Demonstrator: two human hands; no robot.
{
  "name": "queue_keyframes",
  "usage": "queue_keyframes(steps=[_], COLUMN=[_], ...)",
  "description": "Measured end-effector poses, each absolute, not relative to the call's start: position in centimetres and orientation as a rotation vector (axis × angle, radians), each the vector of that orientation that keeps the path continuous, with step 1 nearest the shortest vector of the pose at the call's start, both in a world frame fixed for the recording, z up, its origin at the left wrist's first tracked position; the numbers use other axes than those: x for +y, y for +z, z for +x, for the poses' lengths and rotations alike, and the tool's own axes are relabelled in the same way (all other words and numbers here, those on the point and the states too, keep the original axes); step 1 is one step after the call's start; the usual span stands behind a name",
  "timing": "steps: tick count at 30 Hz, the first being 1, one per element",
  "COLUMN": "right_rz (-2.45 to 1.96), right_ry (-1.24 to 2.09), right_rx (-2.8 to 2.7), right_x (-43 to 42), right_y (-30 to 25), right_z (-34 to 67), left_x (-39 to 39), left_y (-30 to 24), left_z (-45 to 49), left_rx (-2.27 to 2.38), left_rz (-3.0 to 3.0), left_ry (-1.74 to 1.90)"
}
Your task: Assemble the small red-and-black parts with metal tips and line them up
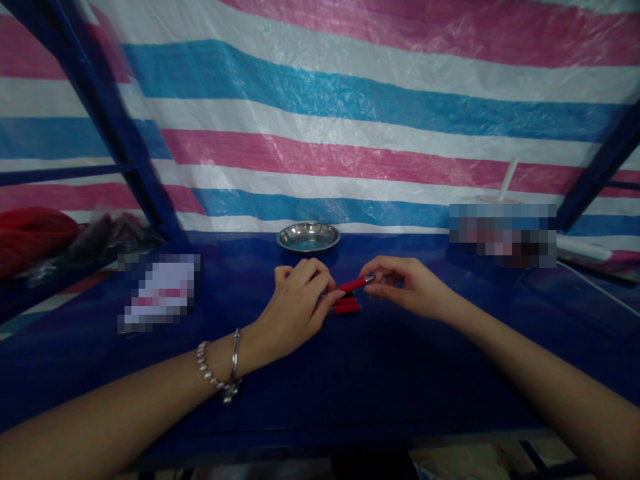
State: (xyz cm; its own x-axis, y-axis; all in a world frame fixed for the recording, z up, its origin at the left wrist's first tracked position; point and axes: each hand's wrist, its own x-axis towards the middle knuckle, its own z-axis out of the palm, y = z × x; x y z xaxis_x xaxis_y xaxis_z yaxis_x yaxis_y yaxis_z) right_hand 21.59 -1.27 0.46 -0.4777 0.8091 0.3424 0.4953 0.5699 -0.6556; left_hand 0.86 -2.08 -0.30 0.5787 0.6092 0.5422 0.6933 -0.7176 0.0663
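Observation:
A red pen [354, 285] with a silvery tip spans the gap between my two hands, held just over the blue table [400, 373]. My left hand [300, 297], with two bracelets at its wrist, pinches one end of it. At the silvery end, the thumb and fingertips of my right hand [407, 287] close on it. Below the pen lie more red pen-like pieces [346, 306] on the table, partly hidden by my left hand. Behind my hands stands a shallow oval metal dish [309, 238]; its inside looks bare.
A blurred white packet [165, 290] lies at the left. Red and dark plastic bags [35, 240] sit at the far left. Pixelated items [503, 233] and a white cable [595, 287] are at the right. A striped plastic sheet [350, 113] hangs behind, between blue metal posts [100, 107].

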Motion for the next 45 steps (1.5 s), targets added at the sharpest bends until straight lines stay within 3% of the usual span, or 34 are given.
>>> queue_keyframes(steps=[24, 45], right_rz=[-1.099, -1.096], right_ry=[0.537, 0.671], right_rx=[-2.133, -2.113], right_x=[-1.49, -1.55], right_y=[0.67, 0.73], right_z=[21.46, 21.48], left_x=[-2.11, -2.00], left_y=[-0.29, -0.34], left_z=[0.72, 0.80], left_rx=[-1.101, -1.086], left_rz=[-2.673, -2.656], left_ry=[-0.795, -0.814])
